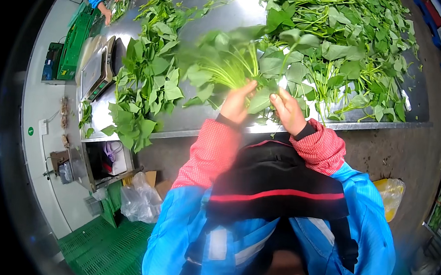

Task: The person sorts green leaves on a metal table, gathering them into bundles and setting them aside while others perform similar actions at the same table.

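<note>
My left hand (237, 103) is closed around a bunch of leafy green stems (225, 70) above the near edge of a metal table (180, 113). The stems fan out away from me, and their leaves are blurred. Just to the right, my right hand (288, 108) pinches a leafy stem (285, 65) between thumb and fingers. A large pile of leafy greens (341, 50) covers the table's right side. Another row of leafy greens (158, 62) runs along the left part of the table, its near end hanging over the edge.
A weighing scale (101, 70) stands at the table's left, near green crates (77, 39). At the far left, a co-worker's hands (106, 12) touch greens in clear wrapping. Plastic bags (141, 199) lie below the table's left end; a yellow container (389, 195) is on the floor at right.
</note>
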